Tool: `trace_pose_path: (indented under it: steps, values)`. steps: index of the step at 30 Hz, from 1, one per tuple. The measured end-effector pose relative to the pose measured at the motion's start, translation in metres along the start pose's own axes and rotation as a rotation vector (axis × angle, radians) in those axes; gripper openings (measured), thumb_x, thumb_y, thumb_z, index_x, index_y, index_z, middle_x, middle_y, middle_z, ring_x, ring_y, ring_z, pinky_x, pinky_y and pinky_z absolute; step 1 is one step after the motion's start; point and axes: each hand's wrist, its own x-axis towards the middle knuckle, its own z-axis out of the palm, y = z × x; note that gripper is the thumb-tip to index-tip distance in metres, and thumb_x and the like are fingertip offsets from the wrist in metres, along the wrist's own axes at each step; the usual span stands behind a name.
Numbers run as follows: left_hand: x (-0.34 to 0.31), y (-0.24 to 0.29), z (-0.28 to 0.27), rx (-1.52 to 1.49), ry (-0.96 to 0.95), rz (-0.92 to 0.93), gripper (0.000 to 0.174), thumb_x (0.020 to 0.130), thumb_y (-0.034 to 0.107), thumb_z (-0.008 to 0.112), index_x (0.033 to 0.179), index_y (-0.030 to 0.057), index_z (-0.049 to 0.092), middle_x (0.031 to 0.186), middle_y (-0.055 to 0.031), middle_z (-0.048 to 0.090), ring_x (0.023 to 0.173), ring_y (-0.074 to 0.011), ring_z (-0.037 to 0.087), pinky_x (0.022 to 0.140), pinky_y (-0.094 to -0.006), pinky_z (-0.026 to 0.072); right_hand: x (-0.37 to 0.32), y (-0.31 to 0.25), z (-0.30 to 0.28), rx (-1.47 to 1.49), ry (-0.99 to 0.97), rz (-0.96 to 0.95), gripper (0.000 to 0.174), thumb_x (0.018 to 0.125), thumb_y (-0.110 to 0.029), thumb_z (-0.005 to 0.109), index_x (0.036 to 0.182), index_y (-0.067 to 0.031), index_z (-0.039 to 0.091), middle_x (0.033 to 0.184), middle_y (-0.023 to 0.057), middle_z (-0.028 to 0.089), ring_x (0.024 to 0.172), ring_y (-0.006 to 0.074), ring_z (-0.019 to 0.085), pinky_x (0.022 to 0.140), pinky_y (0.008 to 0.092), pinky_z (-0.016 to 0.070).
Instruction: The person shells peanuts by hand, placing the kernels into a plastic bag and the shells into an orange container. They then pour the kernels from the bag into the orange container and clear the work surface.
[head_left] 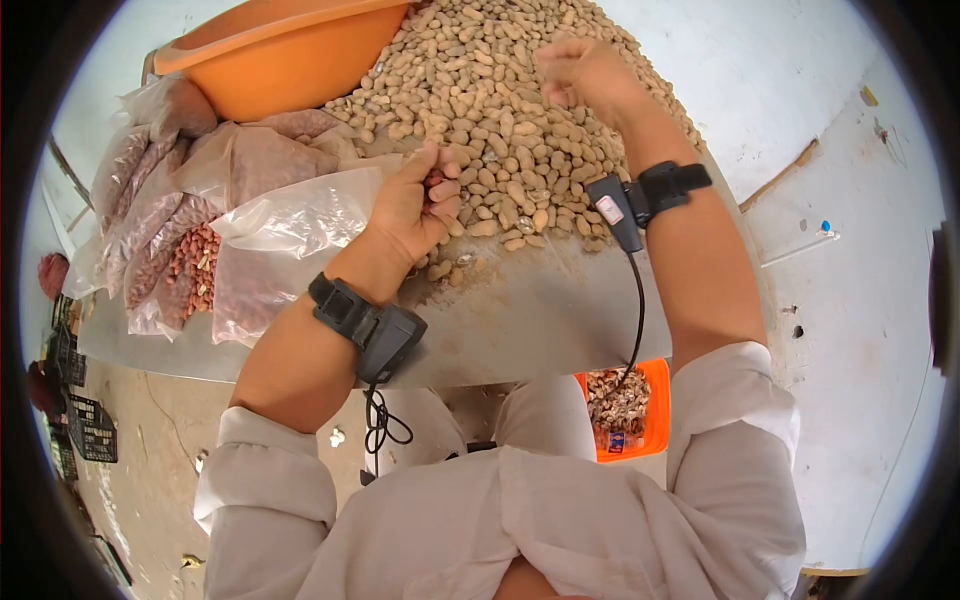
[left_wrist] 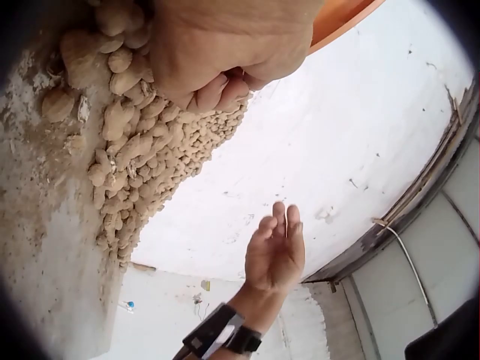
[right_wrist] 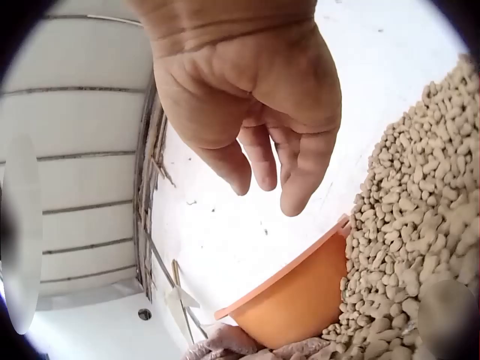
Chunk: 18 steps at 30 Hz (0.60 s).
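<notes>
A big heap of unshelled peanuts (head_left: 500, 110) covers the back of the table. At its near left edge my left hand (head_left: 412, 205) curls its fingers round reddish peanut kernels (head_left: 433, 178), partly hidden by the fingers. In the left wrist view the same hand (left_wrist: 232, 45) is close over the shells with its fingertips tucked in. My right hand (head_left: 590, 80) is raised over the far right of the heap. The right wrist view shows that hand (right_wrist: 255, 112) with loosely bent fingers apart and nothing between them.
Clear plastic bags (head_left: 290, 230) of red kernels lie on the left, one with loose kernels (head_left: 195, 265) showing. An orange basin (head_left: 290, 75) stands behind them. Below the table's front edge is an orange bin (head_left: 655, 410) with broken shells (head_left: 617, 395).
</notes>
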Motion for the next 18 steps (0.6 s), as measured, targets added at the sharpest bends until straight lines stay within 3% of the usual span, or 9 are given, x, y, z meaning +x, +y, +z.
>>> trace_pose_path:
  steps: [2, 5, 8, 11, 14, 18]
  values:
    - [-0.001, -0.001, 0.003, 0.004, 0.009, 0.004, 0.020, 0.093, 0.024, 0.048, 0.086, 0.0063, 0.051, 0.072, -0.0030, 0.048, 0.052, -0.0077, 0.038, 0.041, -0.0179, 0.0298, 0.008, 0.011, 0.013, -0.349, -0.049, 0.101, 0.047, 0.073, -0.015, 0.070, 0.114, 0.0025, 0.054, 0.103, 0.0142, 0.061, 0.082, 0.0204, 0.063, 0.071, 0.0303, 0.0517]
    - [-0.002, -0.003, 0.004, -0.009, 0.026, 0.024, 0.019, 0.092, 0.022, 0.049, 0.092, 0.0029, 0.052, 0.075, -0.0057, 0.049, 0.053, -0.0079, 0.038, 0.041, -0.0179, 0.0281, 0.019, 0.030, 0.029, -0.830, -0.142, 0.016, 0.057, 0.071, -0.019, 0.071, 0.121, -0.0015, 0.051, 0.110, 0.0170, 0.060, 0.093, 0.0273, 0.060, 0.079, 0.0363, 0.0488]
    - [-0.002, -0.004, 0.003, 0.012, 0.027, 0.043, 0.019, 0.093, 0.021, 0.048, 0.092, 0.0029, 0.052, 0.075, -0.0056, 0.049, 0.053, -0.0079, 0.038, 0.040, -0.0178, 0.0283, 0.019, 0.030, 0.038, -0.767, -0.258, 0.094, 0.058, 0.070, -0.020, 0.071, 0.124, -0.0098, 0.051, 0.113, 0.0176, 0.058, 0.100, 0.0313, 0.057, 0.085, 0.0388, 0.0456]
    - [-0.002, -0.004, 0.005, 0.015, 0.029, 0.045, 0.019, 0.093, 0.021, 0.048, 0.092, 0.0027, 0.051, 0.074, -0.0053, 0.049, 0.053, -0.0078, 0.039, 0.040, -0.0178, 0.0282, 0.021, 0.027, 0.054, -0.928, -0.257, 0.077, 0.060, 0.070, -0.027, 0.070, 0.126, -0.0235, 0.051, 0.117, 0.0127, 0.057, 0.105, 0.0274, 0.055, 0.089, 0.0358, 0.0453]
    - [-0.004, -0.003, 0.005, 0.014, 0.033, 0.045, 0.019, 0.093, 0.021, 0.047, 0.092, 0.0025, 0.051, 0.074, -0.0050, 0.049, 0.053, -0.0078, 0.039, 0.040, -0.0177, 0.0283, 0.022, 0.026, 0.058, -0.886, -0.270, 0.090, 0.058, 0.070, -0.030, 0.069, 0.125, -0.0234, 0.052, 0.118, 0.0125, 0.057, 0.107, 0.0261, 0.054, 0.090, 0.0356, 0.0446]
    - [-0.004, -0.004, 0.007, 0.032, 0.052, 0.050, 0.020, 0.093, 0.022, 0.047, 0.092, 0.0027, 0.051, 0.074, -0.0048, 0.049, 0.053, -0.0078, 0.038, 0.040, -0.0176, 0.0283, 0.023, 0.036, 0.057, -0.840, -0.198, -0.004, 0.046, 0.073, -0.023, 0.064, 0.118, -0.0201, 0.058, 0.112, 0.0139, 0.059, 0.101, 0.0278, 0.057, 0.086, 0.0359, 0.0462]
